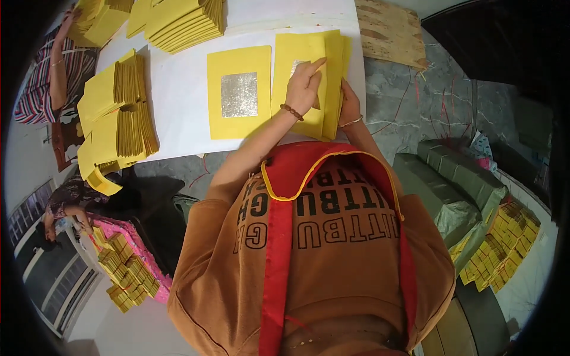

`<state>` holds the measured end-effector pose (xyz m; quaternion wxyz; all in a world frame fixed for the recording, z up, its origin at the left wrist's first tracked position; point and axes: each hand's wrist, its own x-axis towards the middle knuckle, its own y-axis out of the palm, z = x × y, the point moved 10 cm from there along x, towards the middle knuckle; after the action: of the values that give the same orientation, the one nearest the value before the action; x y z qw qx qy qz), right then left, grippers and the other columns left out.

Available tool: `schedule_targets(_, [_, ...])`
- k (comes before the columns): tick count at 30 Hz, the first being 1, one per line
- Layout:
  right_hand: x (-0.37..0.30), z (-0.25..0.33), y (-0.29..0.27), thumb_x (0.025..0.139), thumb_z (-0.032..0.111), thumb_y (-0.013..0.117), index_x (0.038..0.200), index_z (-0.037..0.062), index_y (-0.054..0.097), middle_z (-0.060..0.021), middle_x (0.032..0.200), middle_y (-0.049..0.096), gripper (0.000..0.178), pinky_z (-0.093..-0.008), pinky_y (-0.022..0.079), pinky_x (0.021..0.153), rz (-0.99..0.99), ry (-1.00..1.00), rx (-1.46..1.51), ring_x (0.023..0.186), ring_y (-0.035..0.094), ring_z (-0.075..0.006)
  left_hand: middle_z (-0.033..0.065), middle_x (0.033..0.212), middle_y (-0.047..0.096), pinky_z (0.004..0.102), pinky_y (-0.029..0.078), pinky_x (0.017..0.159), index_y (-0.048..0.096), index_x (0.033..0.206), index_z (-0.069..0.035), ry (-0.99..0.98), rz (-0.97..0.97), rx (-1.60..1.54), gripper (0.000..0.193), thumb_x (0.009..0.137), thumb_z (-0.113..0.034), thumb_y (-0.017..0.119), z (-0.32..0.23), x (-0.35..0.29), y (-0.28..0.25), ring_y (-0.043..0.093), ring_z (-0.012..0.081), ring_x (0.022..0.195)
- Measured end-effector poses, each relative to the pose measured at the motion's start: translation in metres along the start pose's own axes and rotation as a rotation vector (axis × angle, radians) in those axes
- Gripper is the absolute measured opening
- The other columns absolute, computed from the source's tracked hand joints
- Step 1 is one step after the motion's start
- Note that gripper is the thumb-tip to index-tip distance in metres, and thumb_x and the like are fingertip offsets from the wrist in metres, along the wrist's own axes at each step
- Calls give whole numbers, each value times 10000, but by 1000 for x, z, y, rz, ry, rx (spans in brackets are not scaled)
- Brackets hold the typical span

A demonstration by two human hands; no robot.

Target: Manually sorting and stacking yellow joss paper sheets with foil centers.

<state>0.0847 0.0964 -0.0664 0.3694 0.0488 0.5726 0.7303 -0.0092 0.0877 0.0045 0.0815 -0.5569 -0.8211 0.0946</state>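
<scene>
Just right of the middle of the white table lies a yellow paper sheet (291, 47), its right part folded into a long flap (333, 71). My left hand (304, 88) rests on the sheet, with its fingers stretched across toward the fold, partly covering a silver foil patch. At the sheet's right edge my right hand (350, 105) grips the yellow paper; some of its fingers are hidden. Beside my left forearm another yellow sheet with a silver foil square (239, 95) lies flat.
Folded yellow paper stacks (133, 86) line the table's left side, more (184, 26) at its far edge. A plywood board (392, 32) adjoins the white table (178, 113). Green wrapped bales (457, 172) stand right. Two people are at left, one handling yellow bundles (122, 261).
</scene>
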Motion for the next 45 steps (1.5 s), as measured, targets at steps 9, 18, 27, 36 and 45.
schedule_targets(9, [-4,8,5,899,281,409,1133,61,457,-67,1026,546,324,-307,453,786,-149,-69,-13,928,544,-176,153,865,475,317,418,608,443,1197,-18,89,-52,264,653,684,-338,689,-17,-1,5,503,255,685])
schedule_targets(18, [-1,18,-6,899,226,420,1034,50,486,-64,945,556,231,-284,463,738,-183,-155,-135,838,560,-155,185,926,496,339,424,701,441,1184,7,145,-62,115,654,682,-325,698,-12,-2,1,521,286,817])
schedule_targets(27, [-1,25,-14,882,193,482,974,43,496,-31,834,557,176,-245,468,637,-271,-239,-299,728,552,-115,185,919,510,329,421,672,499,1108,3,106,-75,131,469,740,-247,646,-10,-3,0,521,276,796])
schedule_targets(36, [-1,24,-12,893,206,448,976,45,488,-44,869,571,186,-255,473,678,-220,-236,-276,753,563,-128,30,535,430,257,337,454,534,859,2,-175,-130,-115,166,844,-163,527,29,-12,-8,385,87,496])
schedule_targets(45, [-2,24,-4,892,198,430,1032,28,468,-78,937,575,224,-307,487,725,-180,-209,-124,817,582,-178,-63,654,406,166,272,486,487,825,-50,-151,-306,-285,95,881,-125,476,39,-20,-33,322,10,563])
